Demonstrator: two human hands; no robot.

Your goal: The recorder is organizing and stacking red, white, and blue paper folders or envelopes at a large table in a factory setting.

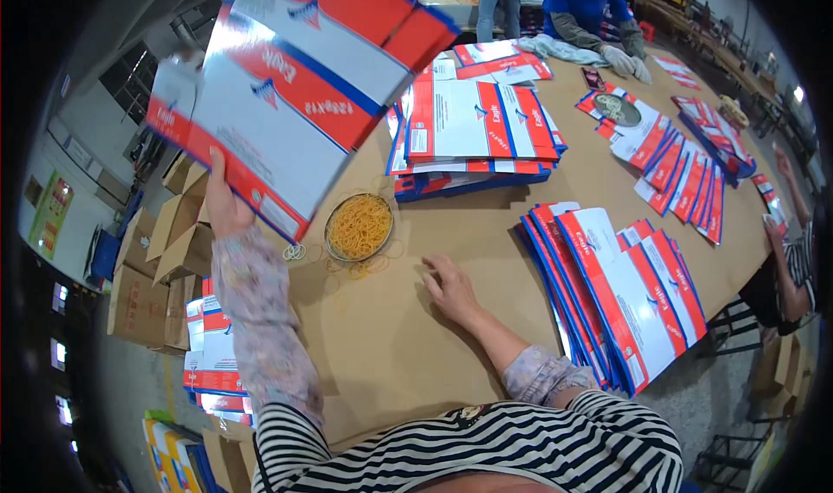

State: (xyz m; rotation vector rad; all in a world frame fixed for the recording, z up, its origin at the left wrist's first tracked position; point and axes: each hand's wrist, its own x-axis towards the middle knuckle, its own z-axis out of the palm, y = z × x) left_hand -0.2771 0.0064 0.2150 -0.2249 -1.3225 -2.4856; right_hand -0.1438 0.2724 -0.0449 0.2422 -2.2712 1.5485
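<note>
My left hand grips the lower edge of a bundle of flat printed cartons, red, white and blue, lifted and tilted above the left side of the table; how many sheets it has I cannot tell. My right hand lies on the brown tabletop with nothing in it, its fingers apart and slightly curled. Between the hands sits a round dish of yellow rubber bands, with several loose bands around it. To the right of my right hand stands a fanned pile of the same flat cartons.
Another carton stack lies farther back on the table, and cartons are fanned out at the right. Open cardboard boxes stand at the left. A gloved co-worker is at the far side; another person's arm reaches in at the right edge.
</note>
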